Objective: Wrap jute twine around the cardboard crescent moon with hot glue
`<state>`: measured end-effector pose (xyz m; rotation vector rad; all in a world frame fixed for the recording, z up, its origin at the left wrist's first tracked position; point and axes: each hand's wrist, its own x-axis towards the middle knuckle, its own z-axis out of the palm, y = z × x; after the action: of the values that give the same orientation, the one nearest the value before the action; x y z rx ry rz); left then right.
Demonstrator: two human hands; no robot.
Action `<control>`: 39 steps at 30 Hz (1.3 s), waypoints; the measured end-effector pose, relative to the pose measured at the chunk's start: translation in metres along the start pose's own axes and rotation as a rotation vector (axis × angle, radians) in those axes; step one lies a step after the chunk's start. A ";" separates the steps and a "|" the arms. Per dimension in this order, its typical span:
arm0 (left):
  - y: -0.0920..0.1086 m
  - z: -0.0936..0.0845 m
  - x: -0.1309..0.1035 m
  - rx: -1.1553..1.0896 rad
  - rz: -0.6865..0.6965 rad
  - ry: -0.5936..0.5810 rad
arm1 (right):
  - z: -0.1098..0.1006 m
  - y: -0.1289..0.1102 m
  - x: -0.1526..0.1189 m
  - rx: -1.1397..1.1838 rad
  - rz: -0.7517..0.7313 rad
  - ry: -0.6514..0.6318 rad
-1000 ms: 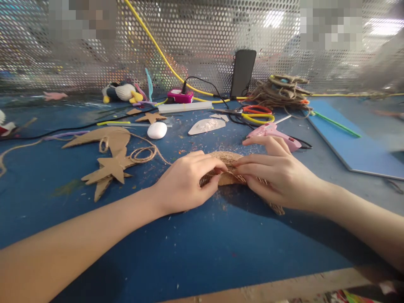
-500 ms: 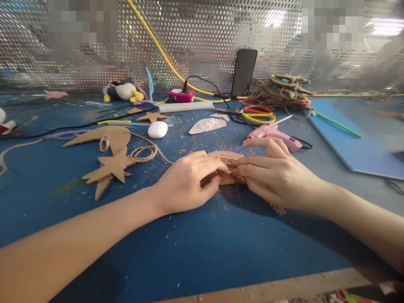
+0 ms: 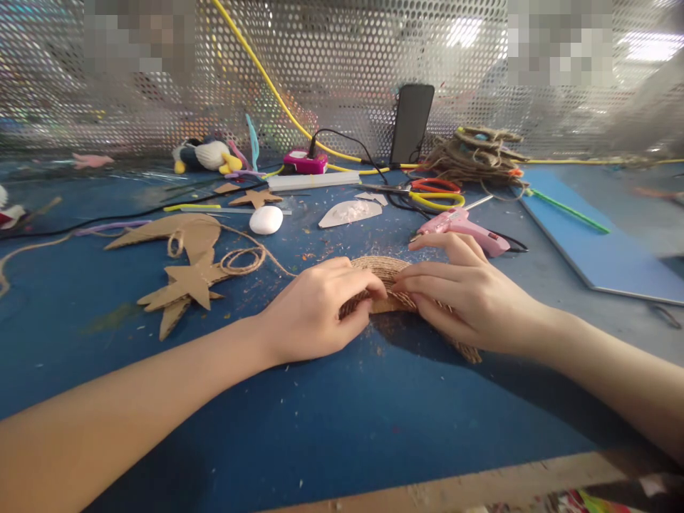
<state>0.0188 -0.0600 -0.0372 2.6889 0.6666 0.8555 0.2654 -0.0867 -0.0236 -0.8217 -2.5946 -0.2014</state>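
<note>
- Twine-covered arch sits on the counter, roughly midway between near and back edges, its outer curve toward the back edge and one end toward the near edge.
- Bare cardboard shows along the inner curve; rows of twine there would best be pressed snugly side by side, without gaps or crossings.
- The left hand pinches the inner rim between thumb and forefinger; a light, steady grip should avoid bending the curve.
- The right hand lays its fingertips on the rows, upper fingers raised; whether it grips underneath, I cannot tell. Spreading pressure along the curve should hold the rows flat.
- A strand runs from behind the left hand to a loose coil; it is worth keeping it slack and free of the cardboard star.
- Toward the back edge, the pink glue gun has its nozzle just beside the raised fingers; if hot, it could burn them, so more clearance seems wise.
</note>
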 end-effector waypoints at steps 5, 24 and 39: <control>0.000 0.000 -0.001 -0.028 -0.006 -0.017 | 0.000 0.000 -0.001 0.000 0.005 -0.026; 0.000 0.001 0.001 -0.013 -0.085 0.040 | -0.001 0.000 0.001 -0.102 -0.026 -0.086; 0.001 0.004 -0.001 0.160 0.025 0.001 | 0.001 -0.001 0.000 -0.100 -0.015 -0.068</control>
<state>0.0205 -0.0616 -0.0403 2.8441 0.7322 0.8427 0.2646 -0.0878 -0.0244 -0.8574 -2.6738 -0.3144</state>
